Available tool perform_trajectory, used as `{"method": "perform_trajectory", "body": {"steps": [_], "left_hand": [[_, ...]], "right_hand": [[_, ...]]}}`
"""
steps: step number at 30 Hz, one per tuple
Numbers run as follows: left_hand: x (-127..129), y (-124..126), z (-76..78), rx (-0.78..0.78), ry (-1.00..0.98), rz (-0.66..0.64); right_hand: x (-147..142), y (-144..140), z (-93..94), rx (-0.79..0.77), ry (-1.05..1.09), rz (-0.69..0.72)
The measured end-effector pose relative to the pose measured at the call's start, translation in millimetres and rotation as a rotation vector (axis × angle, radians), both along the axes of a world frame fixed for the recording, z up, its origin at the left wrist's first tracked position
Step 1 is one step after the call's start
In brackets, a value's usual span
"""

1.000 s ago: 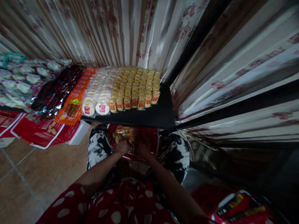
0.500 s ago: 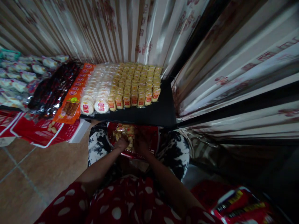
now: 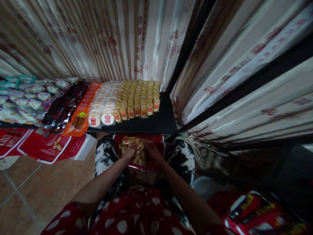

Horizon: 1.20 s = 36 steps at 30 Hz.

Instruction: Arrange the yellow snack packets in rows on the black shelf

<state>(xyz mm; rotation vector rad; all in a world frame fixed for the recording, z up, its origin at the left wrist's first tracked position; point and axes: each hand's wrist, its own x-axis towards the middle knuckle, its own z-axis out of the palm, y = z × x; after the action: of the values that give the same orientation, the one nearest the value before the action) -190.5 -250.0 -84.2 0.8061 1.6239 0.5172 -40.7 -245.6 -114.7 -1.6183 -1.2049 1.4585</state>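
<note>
I sit before a low black table (image 3: pixel 156 123). A red carton (image 3: pixel 156 143) of small wrapped snack packets rests on my lap between my knees. My left hand (image 3: pixel 129 152) and my right hand (image 3: pixel 152 152) are both inside the carton, close together. They hold a small yellowish packet (image 3: pixel 140 147) between them. More loose packets (image 3: pixel 127 142) lie at the back of the carton. On the table stand neat rows of yellow wrapped cakes (image 3: pixel 140 98), with round white cakes (image 3: pixel 101 109) to their left.
Orange packets (image 3: pixel 80 114), dark packets (image 3: pixel 65 106) and pale green-white packets (image 3: pixel 22 101) cover the table's left. Flattened red cartons (image 3: pixel 41 145) lie below it on the tiled floor. Patterned curtains hang behind and to the right. Red snack bags (image 3: pixel 254 215) lie at lower right.
The view has tilted, so the table sits a little lower and left. My hands have come together in the carton and lifted a packet between them.
</note>
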Motion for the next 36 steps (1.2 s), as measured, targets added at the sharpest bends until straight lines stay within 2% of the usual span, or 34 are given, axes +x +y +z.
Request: {"method": "perform_trajectory", "body": {"steps": [2, 5, 10, 13, 15, 21, 27, 32, 36], "left_hand": [[2, 2, 9.4, 0.07, -0.047, -0.03], [5, 4, 25.2, 0.33, -0.028, -0.165], [14, 1, 56.4, 0.748, 0.241, -0.436], [20, 0, 71.1, 0.898, 0.35, -0.545], [24, 0, 76.7, 0.952, 0.372, -0.554], [33, 8, 84.9, 1.027, 0.301, -0.422], [44, 25, 96.8, 0.954, 0.175, -0.26], [49, 46, 97.3, 0.797, 0.1, -0.114], [49, 66, 107.2, 0.806, 0.115, -0.18]], "right_hand": [[5, -1, 10.8, -0.02, 0.077, -0.016], [10, -2, 30.5, -0.044, 0.181, -0.029], [15, 6, 71.5, -0.049, 0.408, -0.126], [18, 13, 91.4, -0.049, 0.457, -0.215], [22, 16, 100.2, -0.025, 0.483, -0.257], [30, 22, 120.5, 0.085, 0.678, -0.298], [34, 33, 138.7, 0.094, 0.68, -0.344], [38, 41, 130.7, 0.147, 0.631, -0.358], [42, 47, 120.4, 0.172, 0.507, -0.355]]}}
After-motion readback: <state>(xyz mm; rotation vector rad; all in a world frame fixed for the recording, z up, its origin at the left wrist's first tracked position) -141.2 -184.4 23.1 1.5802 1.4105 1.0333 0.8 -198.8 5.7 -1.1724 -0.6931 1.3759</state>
